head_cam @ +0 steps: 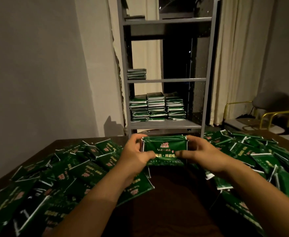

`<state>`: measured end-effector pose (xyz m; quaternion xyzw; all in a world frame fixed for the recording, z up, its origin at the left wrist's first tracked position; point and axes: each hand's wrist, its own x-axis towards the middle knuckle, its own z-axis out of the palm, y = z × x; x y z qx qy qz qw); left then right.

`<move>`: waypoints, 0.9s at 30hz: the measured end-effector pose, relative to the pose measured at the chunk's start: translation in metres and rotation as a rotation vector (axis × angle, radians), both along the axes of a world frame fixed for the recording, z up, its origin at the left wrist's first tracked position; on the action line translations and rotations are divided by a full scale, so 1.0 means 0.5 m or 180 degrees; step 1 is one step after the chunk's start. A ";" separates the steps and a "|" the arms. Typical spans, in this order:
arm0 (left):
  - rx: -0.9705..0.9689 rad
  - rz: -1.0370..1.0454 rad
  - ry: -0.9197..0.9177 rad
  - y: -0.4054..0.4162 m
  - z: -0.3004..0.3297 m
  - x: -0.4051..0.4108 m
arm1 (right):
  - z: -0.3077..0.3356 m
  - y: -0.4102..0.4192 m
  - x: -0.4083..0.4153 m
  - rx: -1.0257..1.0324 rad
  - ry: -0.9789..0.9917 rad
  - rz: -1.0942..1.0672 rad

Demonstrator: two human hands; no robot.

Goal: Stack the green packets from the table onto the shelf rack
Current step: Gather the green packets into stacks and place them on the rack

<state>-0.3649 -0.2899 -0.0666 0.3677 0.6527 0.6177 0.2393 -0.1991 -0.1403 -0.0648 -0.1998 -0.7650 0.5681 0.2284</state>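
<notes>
Both hands hold a small bundle of green packets before the shelf rack

The desk carries loose packets; the shelf rack holds three stacks; left hand and right hand each curl their grip round the bundle.

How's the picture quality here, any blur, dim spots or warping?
Head view: dim warm light; the loose packets at the edges smear into blur; the held bundle is sharper, its print readable; wide-angle bending tilts the shelf rack; a shadow falls on the wall.
</notes>
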 end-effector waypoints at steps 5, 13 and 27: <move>-0.0032 0.0088 -0.0154 0.020 0.027 -0.061 | 0.020 0.007 -0.052 -0.0307 -0.0025 -0.0143; -0.0047 0.0515 0.0561 0.094 0.046 -0.154 | 0.053 0.043 -0.153 -0.1306 0.0353 -0.0377; 0.0280 0.0693 0.4803 0.140 0.007 -0.220 | 0.086 0.089 -0.278 -0.1200 0.0081 -0.1228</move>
